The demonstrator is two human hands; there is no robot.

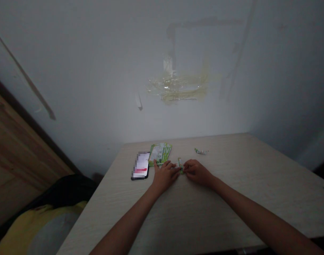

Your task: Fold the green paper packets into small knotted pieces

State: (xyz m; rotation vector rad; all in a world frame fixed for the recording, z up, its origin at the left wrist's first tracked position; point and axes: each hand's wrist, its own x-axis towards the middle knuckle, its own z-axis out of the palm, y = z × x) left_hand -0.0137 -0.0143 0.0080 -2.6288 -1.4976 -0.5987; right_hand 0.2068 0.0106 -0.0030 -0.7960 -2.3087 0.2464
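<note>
A small folded green-and-white paper piece stands between my two hands, low on the table. My left hand comes at it from the left, its thumb and forefinger closed at the paper's lower edge while the outer fingers spread toward the stack. From the other side, my right hand has its fingers curled and pinched on the paper's right edge. Just beyond my left fingers lies a stack of green-and-white printed packets or cards; which of the two they are I cannot tell.
A phone with a lit, blurred screen lies left of the stack. A crumpled green-and-white scrap rests farther back on the right. The pale wooden table meets a taped wall. Yellow and grey cloth is at lower left.
</note>
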